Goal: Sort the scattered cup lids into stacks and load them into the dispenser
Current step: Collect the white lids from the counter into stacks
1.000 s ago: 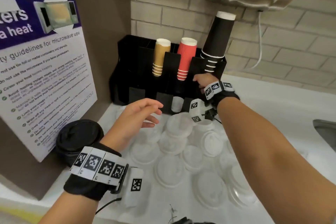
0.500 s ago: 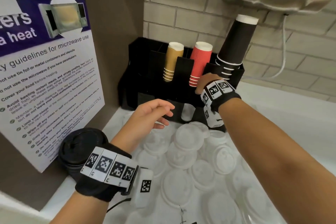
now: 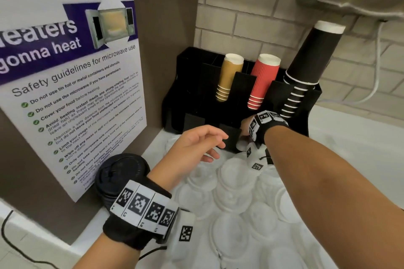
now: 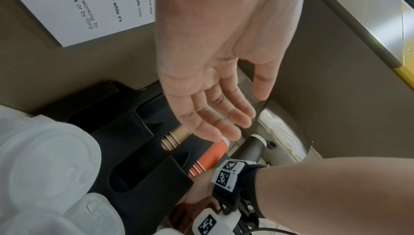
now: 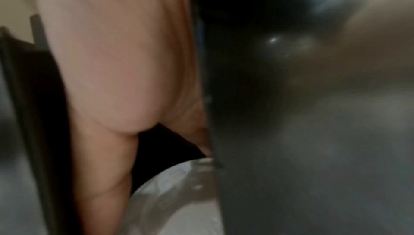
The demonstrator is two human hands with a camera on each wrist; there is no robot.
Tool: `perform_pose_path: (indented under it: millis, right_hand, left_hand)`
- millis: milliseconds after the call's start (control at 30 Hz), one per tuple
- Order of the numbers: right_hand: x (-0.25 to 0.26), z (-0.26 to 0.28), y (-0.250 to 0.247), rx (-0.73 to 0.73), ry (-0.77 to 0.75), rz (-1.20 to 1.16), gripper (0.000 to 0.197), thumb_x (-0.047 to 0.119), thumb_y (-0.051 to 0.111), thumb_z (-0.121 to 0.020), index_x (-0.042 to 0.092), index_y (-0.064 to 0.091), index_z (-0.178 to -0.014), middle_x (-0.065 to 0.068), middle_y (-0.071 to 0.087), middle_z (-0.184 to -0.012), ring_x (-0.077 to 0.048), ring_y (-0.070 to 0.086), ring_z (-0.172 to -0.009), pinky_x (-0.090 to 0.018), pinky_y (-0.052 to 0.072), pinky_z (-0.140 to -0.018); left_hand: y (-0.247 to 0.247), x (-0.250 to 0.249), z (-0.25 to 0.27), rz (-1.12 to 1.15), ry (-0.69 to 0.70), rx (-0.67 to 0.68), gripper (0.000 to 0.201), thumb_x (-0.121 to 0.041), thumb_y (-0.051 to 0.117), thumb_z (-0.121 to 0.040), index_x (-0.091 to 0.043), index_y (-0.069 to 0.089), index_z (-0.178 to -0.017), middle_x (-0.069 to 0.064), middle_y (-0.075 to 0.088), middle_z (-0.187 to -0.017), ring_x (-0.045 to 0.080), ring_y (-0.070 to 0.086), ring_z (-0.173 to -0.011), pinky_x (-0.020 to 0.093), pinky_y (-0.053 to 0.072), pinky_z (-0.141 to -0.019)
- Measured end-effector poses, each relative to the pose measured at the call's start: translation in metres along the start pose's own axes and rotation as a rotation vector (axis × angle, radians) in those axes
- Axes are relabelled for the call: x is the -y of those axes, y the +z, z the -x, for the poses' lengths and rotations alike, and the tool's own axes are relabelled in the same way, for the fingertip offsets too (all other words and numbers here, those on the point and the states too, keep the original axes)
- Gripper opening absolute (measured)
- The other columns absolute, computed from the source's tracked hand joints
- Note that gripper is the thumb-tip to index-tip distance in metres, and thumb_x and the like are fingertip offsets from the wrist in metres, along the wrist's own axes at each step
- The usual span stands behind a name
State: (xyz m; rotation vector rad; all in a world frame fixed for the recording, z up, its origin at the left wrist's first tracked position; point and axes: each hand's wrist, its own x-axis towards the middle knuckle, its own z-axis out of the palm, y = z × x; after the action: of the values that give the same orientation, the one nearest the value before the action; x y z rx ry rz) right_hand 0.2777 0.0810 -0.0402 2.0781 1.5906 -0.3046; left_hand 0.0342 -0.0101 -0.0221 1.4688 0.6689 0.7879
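Reaching into a lower front slot of the black dispenser [image 3: 229, 137] at the centre of the head view, the right hand [image 3: 246, 125] is seating translucent lids [image 5: 179, 194] there, though its fingers are hidden, so whether it is gripping them cannot be told. The left hand [image 3: 194, 146] is hovering just left of it, fingers loosely spread and holding nothing. Judging by this, the lids should be going in level while the scattered lids [image 3: 236, 203] are waiting on the counter [image 3: 349, 133] in the lower middle.
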Motion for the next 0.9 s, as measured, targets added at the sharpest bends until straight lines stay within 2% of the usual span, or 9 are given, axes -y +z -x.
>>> perform_pose_path:
  millis: [133, 267, 367, 433, 500, 600, 700, 767, 900]
  right_hand:
    - [0.0, -0.005, 0.002, -0.024, 0.068, 0.027, 0.043, 0.061, 0.067, -0.05, 0.021, 0.062, -0.066, 0.005, 0.066, -0.058, -0.017, 0.065, -0.067, -0.032, 0.056, -0.074]
    - [-0.004, 0.0, 0.0, -0.075, 0.068, 0.04, 0.038, 0.054, 0.076, -0.058, 0.021, 0.057, -0.06, 0.009, 0.057, -0.04, -0.011, 0.058, -0.054, -0.024, 0.052, -0.057]
    - [-0.007, 0.007, -0.005, -0.14, 0.033, 0.066, 0.024, 0.042, 0.073, -0.078, 0.023, 0.059, -0.08, 0.006, 0.059, -0.066, -0.015, 0.057, -0.07, -0.029, 0.056, -0.073]
    - [-0.01, 0.009, -0.008, -0.2, 0.009, -0.022, 0.03, 0.029, 0.069, -0.086, 0.01, 0.064, -0.109, -0.012, 0.065, -0.103, -0.025, 0.056, -0.094, -0.02, 0.04, -0.059]
    - [-0.013, 0.015, -0.016, -0.267, 0.009, -0.048, 0.043, 0.02, 0.067, -0.088, 0.0, 0.057, -0.124, -0.02, 0.055, -0.129, -0.035, 0.052, -0.118, -0.025, 0.027, -0.055]
    - [-0.025, 0.035, -0.033, -0.37, 0.024, -0.162, 0.043, 0.018, 0.065, -0.088, 0.0, 0.056, -0.126, -0.02, 0.055, -0.13, -0.036, 0.052, -0.12, -0.023, 0.03, -0.058]
    - [-0.036, 0.07, -0.053, -0.381, 0.019, -0.328, 0.031, 0.021, 0.057, -0.094, -0.005, 0.061, -0.11, -0.015, 0.059, -0.092, -0.025, 0.058, -0.081, -0.017, 0.026, -0.048]
    - [-0.04, 0.092, -0.061, -0.399, -0.041, -0.443, 0.023, 0.025, 0.053, -0.096, 0.003, 0.061, -0.094, -0.008, 0.059, -0.083, -0.017, 0.054, -0.067, -0.018, 0.035, -0.05]
    - [-0.032, 0.134, -0.05, -0.24, -0.463, -1.054, 0.017, 0.014, 0.057, -0.095, 0.009, 0.06, -0.111, -0.012, 0.068, -0.107, -0.019, 0.068, -0.095, -0.026, 0.057, -0.081]
  left_hand:
    - [-0.003, -0.001, 0.001, -0.009, 0.003, -0.002, 0.018, -0.019, 0.053, -0.098, -0.025, 0.07, -0.096, -0.008, 0.07, -0.085, 0.011, 0.066, -0.077, 0.025, 0.053, -0.075]
    - [-0.004, -0.002, 0.002, -0.018, 0.014, 0.005, 0.018, -0.019, 0.052, -0.098, -0.025, 0.07, -0.097, -0.008, 0.07, -0.086, 0.011, 0.066, -0.078, 0.026, 0.054, -0.076]
    - [-0.005, -0.002, 0.002, -0.02, 0.025, 0.002, 0.019, -0.018, 0.052, -0.098, -0.025, 0.07, -0.097, -0.008, 0.071, -0.086, 0.01, 0.067, -0.078, 0.024, 0.054, -0.074]
    - [-0.005, -0.003, 0.002, -0.013, 0.028, -0.011, 0.019, -0.018, 0.052, -0.098, -0.025, 0.07, -0.096, -0.007, 0.071, -0.087, 0.011, 0.067, -0.078, 0.024, 0.054, -0.074]
    - [-0.005, -0.003, 0.001, 0.007, 0.034, -0.041, 0.02, -0.018, 0.053, -0.098, -0.026, 0.071, -0.095, -0.007, 0.071, -0.089, 0.011, 0.067, -0.079, 0.023, 0.055, -0.073]
    - [-0.002, -0.002, -0.001, 0.039, 0.048, -0.127, 0.018, -0.02, 0.055, -0.097, -0.029, 0.07, -0.097, -0.005, 0.069, -0.1, 0.011, 0.067, -0.09, 0.021, 0.055, -0.073]
    - [0.002, 0.002, -0.005, 0.081, 0.037, -0.25, 0.018, -0.024, 0.056, -0.097, -0.03, 0.062, -0.112, -0.008, 0.063, -0.11, 0.011, 0.063, -0.104, 0.024, 0.053, -0.078]
    - [0.008, 0.003, -0.009, 0.115, 0.011, -0.311, 0.029, -0.029, 0.057, -0.096, -0.03, 0.053, -0.124, -0.01, 0.058, -0.116, 0.009, 0.059, -0.108, 0.025, 0.051, -0.083]
    - [0.02, -0.004, -0.016, 0.386, -0.116, -0.274, 0.06, -0.044, 0.061, -0.089, -0.03, 0.036, -0.142, 0.0, 0.05, -0.134, 0.022, 0.052, -0.121, 0.039, 0.045, -0.096]
